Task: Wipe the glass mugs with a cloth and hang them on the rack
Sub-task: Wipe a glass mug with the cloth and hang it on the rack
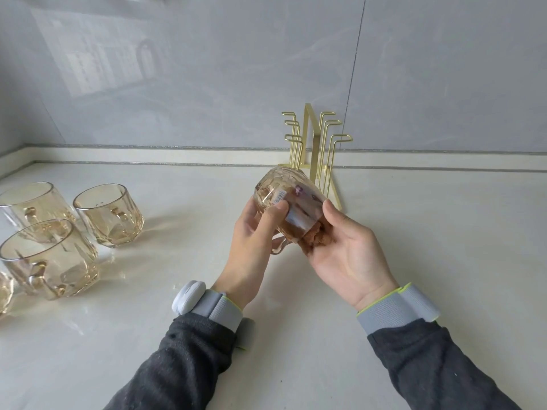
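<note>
Pale counter [414, 261] backs a tilted amber faceted mug [284, 202] stuffed with cloth [315, 239].

Amber glass mug [288, 202] tilted just before gold wire rack [318, 149], brown cloth [313, 240] bunched at its mouth, other mugs [109, 214] upright well left
</note>
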